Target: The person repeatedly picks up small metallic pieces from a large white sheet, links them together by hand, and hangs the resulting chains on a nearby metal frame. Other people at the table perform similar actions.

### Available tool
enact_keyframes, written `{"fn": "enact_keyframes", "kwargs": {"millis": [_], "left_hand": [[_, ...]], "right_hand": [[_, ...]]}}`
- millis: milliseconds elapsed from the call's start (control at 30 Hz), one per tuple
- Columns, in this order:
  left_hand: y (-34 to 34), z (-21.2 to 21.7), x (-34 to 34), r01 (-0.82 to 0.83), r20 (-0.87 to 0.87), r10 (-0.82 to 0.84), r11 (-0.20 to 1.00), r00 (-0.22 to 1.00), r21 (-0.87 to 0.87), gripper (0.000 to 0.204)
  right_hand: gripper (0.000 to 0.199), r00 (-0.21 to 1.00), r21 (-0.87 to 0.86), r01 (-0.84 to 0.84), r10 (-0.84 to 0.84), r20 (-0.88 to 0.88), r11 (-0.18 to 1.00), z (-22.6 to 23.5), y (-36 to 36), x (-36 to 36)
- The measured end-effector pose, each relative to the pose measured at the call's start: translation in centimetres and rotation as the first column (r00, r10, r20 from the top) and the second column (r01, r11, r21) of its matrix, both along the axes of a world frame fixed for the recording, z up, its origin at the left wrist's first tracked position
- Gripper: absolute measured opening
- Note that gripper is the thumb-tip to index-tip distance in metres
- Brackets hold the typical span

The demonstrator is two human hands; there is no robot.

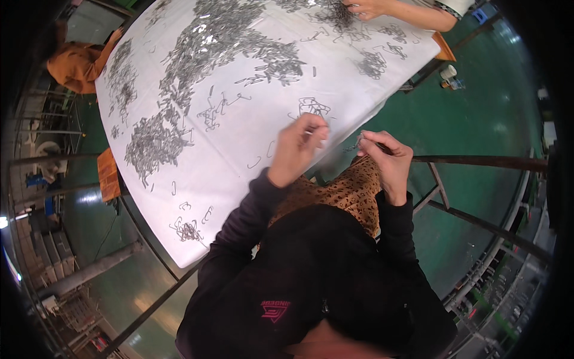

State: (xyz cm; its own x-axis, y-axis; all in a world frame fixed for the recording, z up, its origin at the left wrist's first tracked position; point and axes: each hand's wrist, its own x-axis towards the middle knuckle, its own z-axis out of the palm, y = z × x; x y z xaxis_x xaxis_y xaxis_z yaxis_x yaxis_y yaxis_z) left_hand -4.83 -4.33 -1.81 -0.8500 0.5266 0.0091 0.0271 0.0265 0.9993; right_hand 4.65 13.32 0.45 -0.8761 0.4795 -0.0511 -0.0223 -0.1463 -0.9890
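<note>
My right hand (390,160) is closed in a pinch beyond the table's edge, over my lap. Small dark bent wire hooks (351,148) stick out from its thumb and fingertips. My left hand (301,145) is above the near edge of the white-covered table (239,131), its fingers curled together and slightly blurred. What it holds, if anything, does not show. Just past its fingertips lies a small heap of bent wire hooks (313,106). A few loose hooks (255,161) lie left of that hand.
Small grey metal pieces (209,39) form a long heap, with another heap (156,142) at left. More wire hooks (188,230) lie near the left corner. Another person's hand (365,8) is at a dark pile (338,15); a person in orange (78,66) is at far left.
</note>
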Motion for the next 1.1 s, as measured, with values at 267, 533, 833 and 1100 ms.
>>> {"fn": "enact_keyframes", "kwargs": {"millis": [267,533,833,1100], "left_hand": [[4.9,1.1,2.7,0.072,-0.163,-0.059,0.994,0.985,0.078,0.008],[4.6,0.5,3.7,-0.078,-0.088,0.093,0.983,0.992,0.164,0.008],[3.7,0.7,3.9,-0.033,-0.175,0.038,0.999,0.984,0.032,0.008],[3.0,-0.1,4.5,-0.018,-0.128,0.032,0.994,0.991,0.11,0.01]], "right_hand": [[0.015,0.998,0.057,0.067,-0.067,-0.006,0.996,-0.5,-0.6,0.7],[0.026,0.992,0.074,0.116,-0.111,-0.059,0.991,-0.5,0.1,-0.7],[0.012,0.986,0.835,-0.097,-0.064,0.156,0.541,-11.8,0.9,-24.0],[0.003,1.0,0.949,0.009,-0.003,-0.009,0.317,-13.4,-1.2,-24.2]]}}
